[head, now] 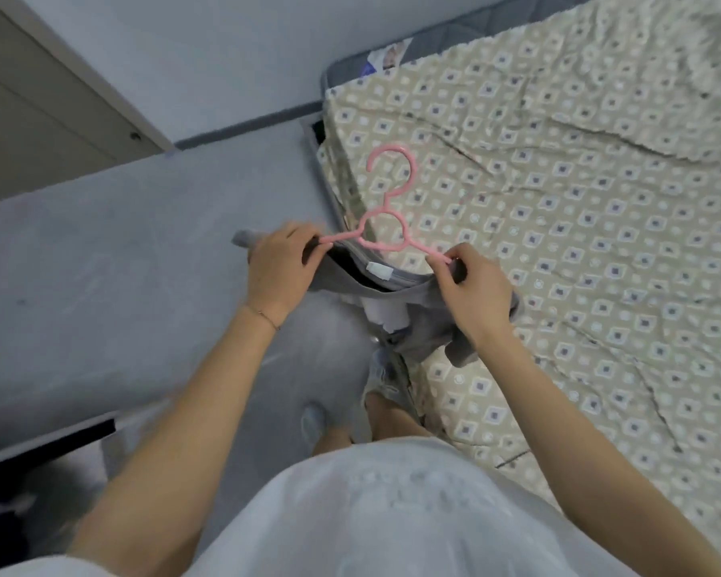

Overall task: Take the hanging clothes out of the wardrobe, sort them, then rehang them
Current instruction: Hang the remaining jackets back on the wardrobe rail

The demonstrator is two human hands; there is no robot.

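A small pink plastic hanger [386, 210] sits in the neck of a grey garment [417, 322] with a white label, held in the air over the corner of the bed. My left hand [282, 268] grips the garment's left shoulder together with the hanger's left arm. At the other end, my right hand [473, 291] pinches the hanger's right tip and the grey fabric. The garment's lower part hangs crumpled below my right hand. The hanger's hook points away from me.
A bed with a beige patterned sheet [579, 226] fills the right side. A grey floor [121, 251] lies to the left, with a wardrobe door [38, 102] at the top left. My feet in slippers [350, 410] stand by the bed's edge.
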